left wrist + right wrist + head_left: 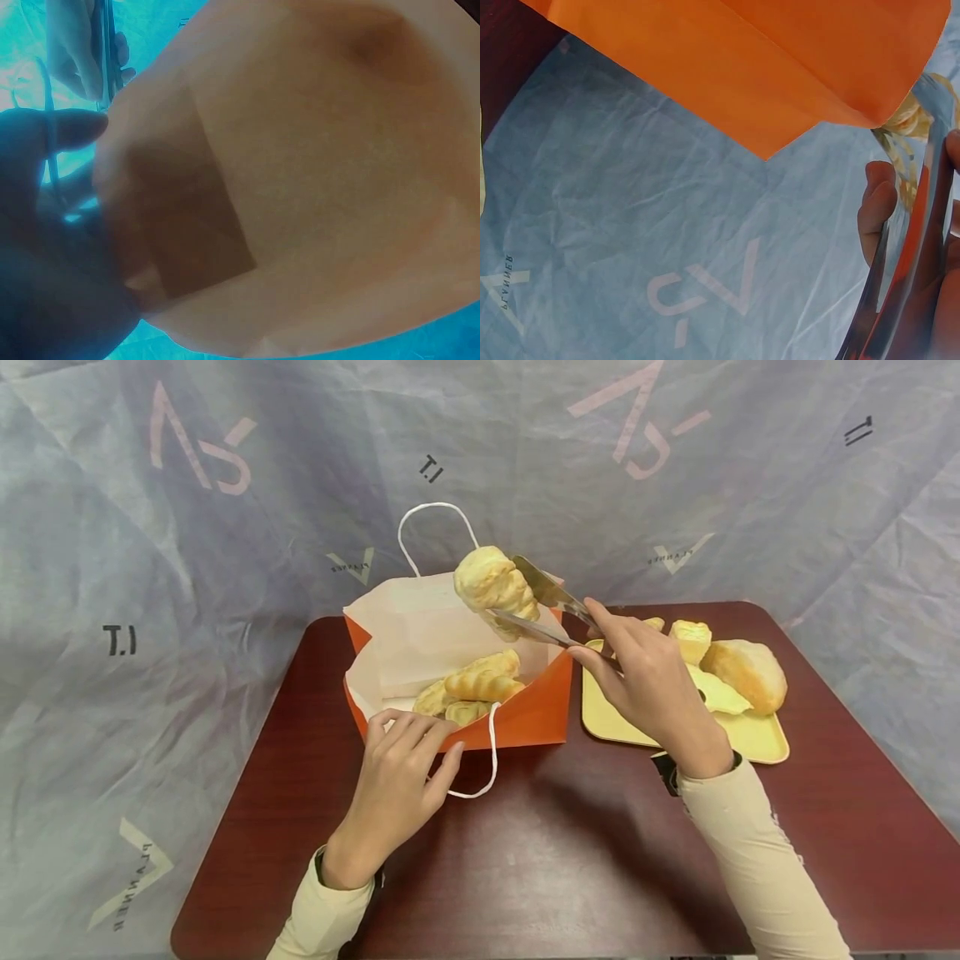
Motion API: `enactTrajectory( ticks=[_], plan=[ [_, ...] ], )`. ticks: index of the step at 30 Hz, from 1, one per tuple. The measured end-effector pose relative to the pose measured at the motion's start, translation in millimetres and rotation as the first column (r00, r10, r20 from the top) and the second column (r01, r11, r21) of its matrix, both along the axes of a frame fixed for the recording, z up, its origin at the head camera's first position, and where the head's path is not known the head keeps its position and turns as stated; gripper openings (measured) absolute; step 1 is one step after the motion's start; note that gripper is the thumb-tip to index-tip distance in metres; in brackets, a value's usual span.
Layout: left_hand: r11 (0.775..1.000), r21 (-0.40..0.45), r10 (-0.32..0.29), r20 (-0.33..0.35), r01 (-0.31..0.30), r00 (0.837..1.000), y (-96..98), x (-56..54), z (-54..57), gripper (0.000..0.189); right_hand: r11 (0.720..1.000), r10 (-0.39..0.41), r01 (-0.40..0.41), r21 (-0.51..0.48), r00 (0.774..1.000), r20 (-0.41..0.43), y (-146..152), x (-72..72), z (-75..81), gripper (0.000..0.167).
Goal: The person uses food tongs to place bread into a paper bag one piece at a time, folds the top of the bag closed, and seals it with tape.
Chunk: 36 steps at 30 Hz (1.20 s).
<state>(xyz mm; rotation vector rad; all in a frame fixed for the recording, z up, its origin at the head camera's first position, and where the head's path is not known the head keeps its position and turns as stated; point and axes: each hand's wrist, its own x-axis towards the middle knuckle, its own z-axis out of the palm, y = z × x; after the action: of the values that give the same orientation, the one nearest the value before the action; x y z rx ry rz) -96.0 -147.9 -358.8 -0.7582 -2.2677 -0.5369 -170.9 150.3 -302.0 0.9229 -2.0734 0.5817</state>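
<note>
My right hand (652, 681) holds metal tongs (546, 589), whose blades grip a pale twisted bread roll (489, 578) above an orange paper bag (543, 702). The bag gapes wide, showing its white inside. Several pieces of bread, one a ridged roll (483, 686), lie in it. At the bag's front rim, my left hand (397, 781) pinches the paper, fingers over the edge and thumb outside. In the right wrist view the tongs (915, 274) cross the right side, and the bag (780, 67) hides part of the bread.
To the right, a yellow tray (615, 718) carries several breads, including a large round loaf (746, 672). One white cord handle (438, 506) stands up behind the bag; another (493, 756) hangs in front. A grey printed cloth (262, 527) backs the dark red table (525, 877).
</note>
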Motion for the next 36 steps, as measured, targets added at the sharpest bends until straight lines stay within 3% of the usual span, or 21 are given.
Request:
enactTrajectory(
  ticks=[13, 22, 36],
  plan=[
    [1.0, 0.015, 0.001, -0.016, -0.001, 1.0, -1.3, 0.0, -0.6, 0.017, 0.999, 0.016, -0.016, 0.038, 1.0, 0.016, -12, -3.6, -1.0, 0.061],
    [1.0, 0.022, -0.004, -0.024, 0.005, 1.0, -0.4, -0.5, -1.1, 0.015, 0.997, 0.028, -0.033, 0.072, 0.997, 0.074, -17, -4.5, -3.9, 0.059],
    [1.0, 0.026, -0.008, -0.014, 0.008, 1.0, -1.4, -1.1, -3.0, 0.017, 1.0, -0.016, 0.015, 0.009, 0.994, 0.111, -4, 2.1, -11.3, 0.053]
  ],
)
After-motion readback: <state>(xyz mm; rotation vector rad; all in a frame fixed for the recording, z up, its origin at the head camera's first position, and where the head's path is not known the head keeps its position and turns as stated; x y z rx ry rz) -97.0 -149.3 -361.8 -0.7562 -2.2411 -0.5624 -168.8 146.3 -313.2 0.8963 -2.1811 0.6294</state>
